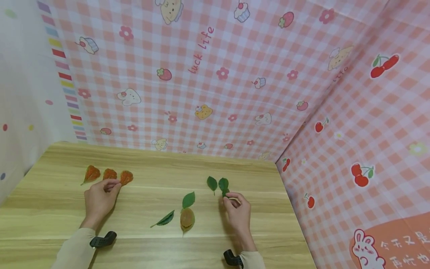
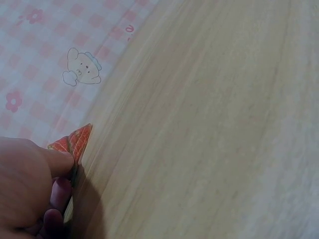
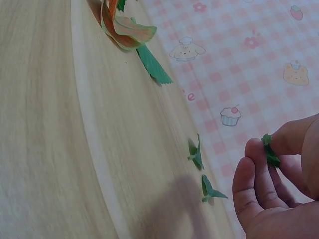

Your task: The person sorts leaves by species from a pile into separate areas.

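Nearest on the surface (image 1: 144, 248), a brownish leaf (image 1: 187, 218) is seen, curled at its edges and perhaps overlapped by another; it is judged feather-light, likely brittle, and best lifted by its stalk. Left of the brownish leaf a folded green leaf (image 1: 166, 218) is laid, and just beyond it a flatter green leaf (image 1: 189, 200). Beyond and to the right of the brownish leaf, a small leaf (image 1: 225, 192) is pinched by the fingers of the right hand (image 1: 239, 216); it should bend softly and be creased if squeezed, so its edge is a fair hold. Farther beyond, two loose green leaves (image 1: 212, 183) are set. Well left and beyond the brownish leaf, an orange leaf (image 1: 127, 177) is pinched low down by the fingers of the left hand (image 1: 100, 200), where tearing seems less likely; farther left, two more orange leaves (image 1: 92, 173) are placed.
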`<action>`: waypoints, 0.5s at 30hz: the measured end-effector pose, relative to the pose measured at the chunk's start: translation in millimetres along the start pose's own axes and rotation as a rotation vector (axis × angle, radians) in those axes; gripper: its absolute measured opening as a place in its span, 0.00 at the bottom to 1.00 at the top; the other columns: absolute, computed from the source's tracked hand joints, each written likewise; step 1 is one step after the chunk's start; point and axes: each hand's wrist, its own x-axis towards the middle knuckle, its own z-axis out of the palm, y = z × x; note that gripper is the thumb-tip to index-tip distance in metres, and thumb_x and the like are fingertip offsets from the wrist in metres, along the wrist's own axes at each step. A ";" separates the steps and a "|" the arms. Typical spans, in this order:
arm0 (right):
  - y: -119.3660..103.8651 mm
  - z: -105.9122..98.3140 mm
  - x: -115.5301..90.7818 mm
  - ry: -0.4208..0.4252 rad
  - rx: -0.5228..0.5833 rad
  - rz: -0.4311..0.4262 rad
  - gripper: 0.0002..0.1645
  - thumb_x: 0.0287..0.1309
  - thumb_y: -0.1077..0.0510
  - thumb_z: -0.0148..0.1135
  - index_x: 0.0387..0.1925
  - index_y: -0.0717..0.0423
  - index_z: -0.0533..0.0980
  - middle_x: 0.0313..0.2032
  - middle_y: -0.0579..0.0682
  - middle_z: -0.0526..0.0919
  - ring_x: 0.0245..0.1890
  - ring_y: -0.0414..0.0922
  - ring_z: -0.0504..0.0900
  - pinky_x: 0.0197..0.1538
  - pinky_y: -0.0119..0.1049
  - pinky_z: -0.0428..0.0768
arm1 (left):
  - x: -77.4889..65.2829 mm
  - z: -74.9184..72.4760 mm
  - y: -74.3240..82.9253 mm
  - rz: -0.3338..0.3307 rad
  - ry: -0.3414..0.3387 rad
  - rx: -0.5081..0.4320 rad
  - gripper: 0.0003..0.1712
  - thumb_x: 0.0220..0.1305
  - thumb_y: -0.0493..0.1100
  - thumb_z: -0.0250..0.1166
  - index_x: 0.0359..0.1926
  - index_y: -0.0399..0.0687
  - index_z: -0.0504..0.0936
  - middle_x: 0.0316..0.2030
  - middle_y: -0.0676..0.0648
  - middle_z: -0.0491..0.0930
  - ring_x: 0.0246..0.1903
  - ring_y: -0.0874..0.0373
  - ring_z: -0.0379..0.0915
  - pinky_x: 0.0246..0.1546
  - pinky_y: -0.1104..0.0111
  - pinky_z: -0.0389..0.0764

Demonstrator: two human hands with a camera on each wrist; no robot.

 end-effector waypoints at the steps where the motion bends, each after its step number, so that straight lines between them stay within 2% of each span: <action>1: 0.1 -0.9 0.4 0.006 -0.002 0.001 0.08 0.71 0.69 0.73 0.49 0.67 0.87 0.42 0.69 0.93 0.37 0.43 0.94 0.39 0.27 0.85 | 0.1 0.1 0.2 -0.003 0.000 -0.001 0.07 0.73 0.39 0.77 0.44 0.38 0.95 0.37 0.36 0.96 0.29 0.93 0.65 0.34 0.90 0.65; 6: 0.9 -5.6 2.8 0.029 0.001 -0.002 0.09 0.71 0.70 0.72 0.50 0.67 0.88 0.41 0.70 0.93 0.35 0.41 0.94 0.38 0.26 0.85 | 0.3 0.0 2.1 -0.008 0.000 -0.007 0.07 0.74 0.39 0.77 0.44 0.38 0.95 0.38 0.36 0.96 0.30 0.93 0.65 0.33 0.90 0.65; 9: 1.5 -8.6 4.8 0.040 -0.010 0.003 0.08 0.73 0.69 0.72 0.50 0.67 0.88 0.44 0.69 0.93 0.36 0.39 0.94 0.39 0.26 0.86 | 0.2 -0.1 2.7 -0.018 -0.001 -0.008 0.07 0.74 0.39 0.77 0.44 0.38 0.95 0.38 0.35 0.96 0.29 0.93 0.65 0.33 0.91 0.65; 15: 3.5 -16.2 9.3 0.069 -0.055 0.007 0.07 0.72 0.67 0.73 0.49 0.64 0.90 0.47 0.60 0.93 0.36 0.38 0.92 0.38 0.26 0.86 | -0.1 0.1 2.3 -0.037 -0.008 -0.007 0.08 0.74 0.40 0.77 0.44 0.38 0.95 0.39 0.35 0.96 0.29 0.94 0.64 0.32 0.90 0.66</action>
